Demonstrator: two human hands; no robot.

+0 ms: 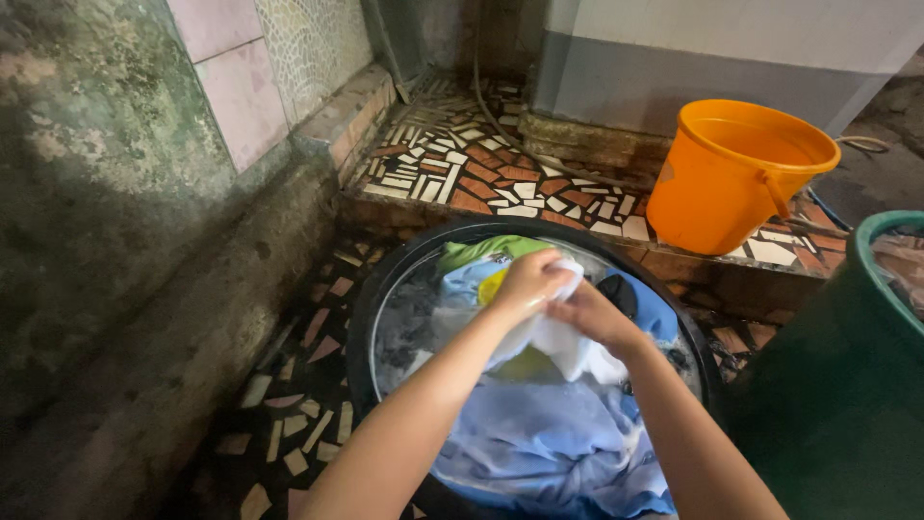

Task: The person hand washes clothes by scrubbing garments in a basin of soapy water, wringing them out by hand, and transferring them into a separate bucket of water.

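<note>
A round black basin (371, 289) sits on the floor, filled with soapy water and wet laundry. Both my hands hold a white cloth (563, 349) above its middle. My left hand (527, 282) is clenched on the cloth's upper end. My right hand (595, 316) grips it just to the right, the two hands close together. Under them lie a light blue garment (549, 443), a green piece (486, 250) at the far rim, a yellow piece (493, 287) and a darker blue one (654, 308).
An orange bucket (727, 173) stands on a raised mosaic step (462, 164) behind the basin. A large green tub (847, 385) fills the right edge. A stained concrete wall (106, 231) runs along the left. A hose (500, 120) trails over the step.
</note>
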